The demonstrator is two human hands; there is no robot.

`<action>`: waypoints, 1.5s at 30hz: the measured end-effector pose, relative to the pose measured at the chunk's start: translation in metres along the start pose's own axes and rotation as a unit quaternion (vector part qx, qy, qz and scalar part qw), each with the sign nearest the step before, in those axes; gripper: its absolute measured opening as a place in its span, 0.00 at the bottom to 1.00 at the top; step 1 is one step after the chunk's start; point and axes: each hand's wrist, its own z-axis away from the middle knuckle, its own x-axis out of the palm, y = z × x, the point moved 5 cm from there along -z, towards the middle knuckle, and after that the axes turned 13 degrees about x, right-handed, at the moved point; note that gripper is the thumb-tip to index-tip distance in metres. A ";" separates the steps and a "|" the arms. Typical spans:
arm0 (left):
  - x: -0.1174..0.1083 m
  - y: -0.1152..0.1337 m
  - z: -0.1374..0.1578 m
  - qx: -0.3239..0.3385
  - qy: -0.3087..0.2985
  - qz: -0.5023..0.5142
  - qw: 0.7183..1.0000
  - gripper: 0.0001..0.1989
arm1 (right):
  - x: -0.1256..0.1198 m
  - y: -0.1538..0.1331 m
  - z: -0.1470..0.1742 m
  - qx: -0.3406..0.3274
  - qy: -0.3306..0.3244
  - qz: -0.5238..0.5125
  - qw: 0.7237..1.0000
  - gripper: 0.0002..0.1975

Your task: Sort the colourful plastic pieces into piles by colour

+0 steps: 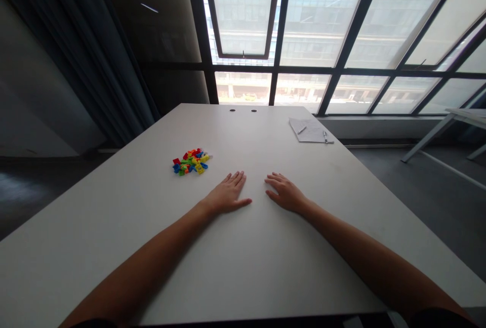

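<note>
Palm down on the white table, my left hand lies open with its thumb pointing right. My right hand rests opposite it, fingers stretched toward the left and slightly apart. Neither hand holds anything, and a narrow gap separates them. Beyond my left hand, to its left, is a loose pile of small plastic building pieces in red, blue, green, yellow and orange. The left hand is the nearer of the two to this pile, but does not touch it.
Paper sheets lie near the table's far right edge, with a pen on them and another slim white item. Two round dark inserts sit at the far edge. Windows, a dark curtain and another table surround the table.
</note>
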 end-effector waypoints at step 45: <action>-0.029 0.045 -0.032 0.043 0.005 0.034 0.998 0.35 | -0.025 0.013 -0.002 0.094 0.143 -0.174 0.970 0.17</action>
